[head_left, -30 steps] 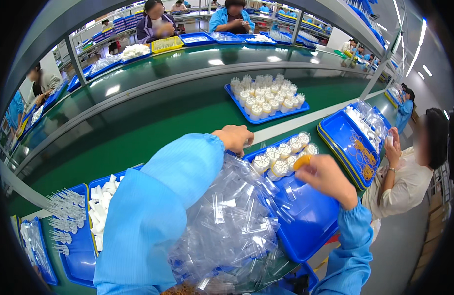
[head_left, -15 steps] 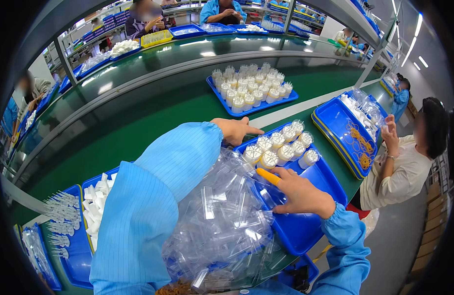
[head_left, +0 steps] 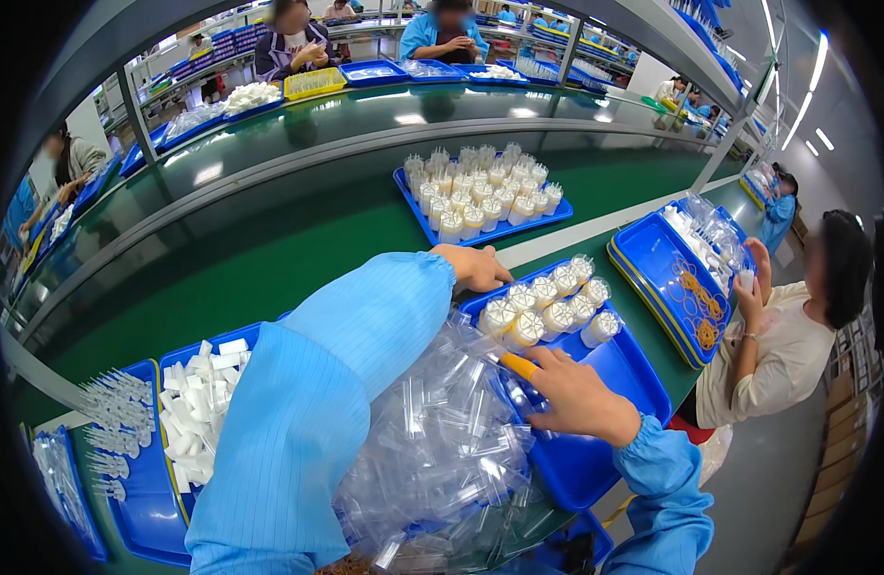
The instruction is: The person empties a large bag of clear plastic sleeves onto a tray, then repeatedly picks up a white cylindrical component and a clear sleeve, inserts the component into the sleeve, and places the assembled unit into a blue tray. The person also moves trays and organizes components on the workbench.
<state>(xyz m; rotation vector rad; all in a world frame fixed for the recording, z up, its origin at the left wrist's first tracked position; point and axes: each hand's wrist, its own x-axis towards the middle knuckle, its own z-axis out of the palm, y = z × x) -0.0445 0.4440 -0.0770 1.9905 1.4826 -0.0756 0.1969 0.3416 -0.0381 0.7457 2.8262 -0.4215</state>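
The left hand (head_left: pixel 478 268) lies with fingers loosely curled at the far rim of a blue tray (head_left: pixel 622 374) on the green counter (head_left: pixel 269 259), just beside a cluster of capped clear vials (head_left: pixel 547 311) standing in the tray's far half. The right hand (head_left: pixel 581 393) pinches a small yellow piece (head_left: pixel 518 364) between thumb and fingers, over a heap of clear plastic tubes (head_left: pixel 442 441) spilling across the tray's near left edge.

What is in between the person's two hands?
In the head view, a cluster of small clear capped bottles in the blue tray lies between the left hand and right hand.
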